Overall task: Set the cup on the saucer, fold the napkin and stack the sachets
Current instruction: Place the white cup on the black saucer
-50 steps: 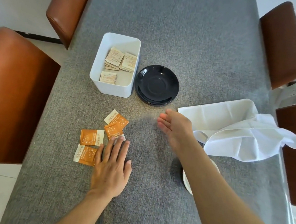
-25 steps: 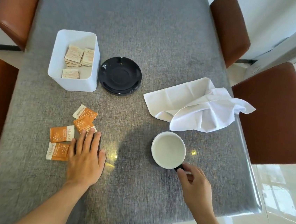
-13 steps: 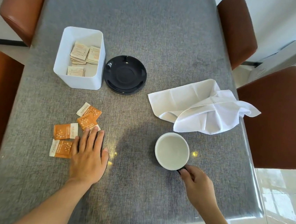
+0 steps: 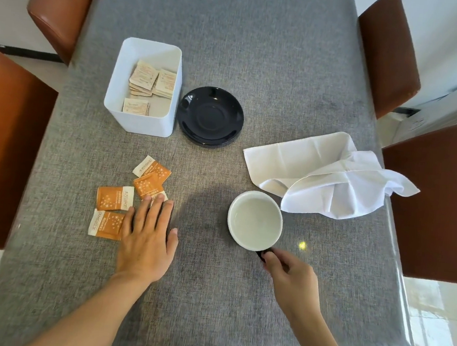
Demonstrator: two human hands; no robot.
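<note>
Right grip (image 4: 286,272) pinched cup (image 4: 255,220) handle; left grip (image 4: 145,237) lay spread on counter (image 4: 263,49). Saucer (image 4: 210,116) bare, napkin (image 4: 328,175) unfolded, sachets (image 4: 132,191) scattered: nothing done.

Orange sachets (image 4: 114,198) bear print (too small to read).

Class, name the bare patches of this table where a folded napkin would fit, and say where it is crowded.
Free: the cloth beyond the white box and black saucer, and the near strip between the forearms. Crowded: around the orange sachets under the left hand, and where cup meets napkin.
</note>
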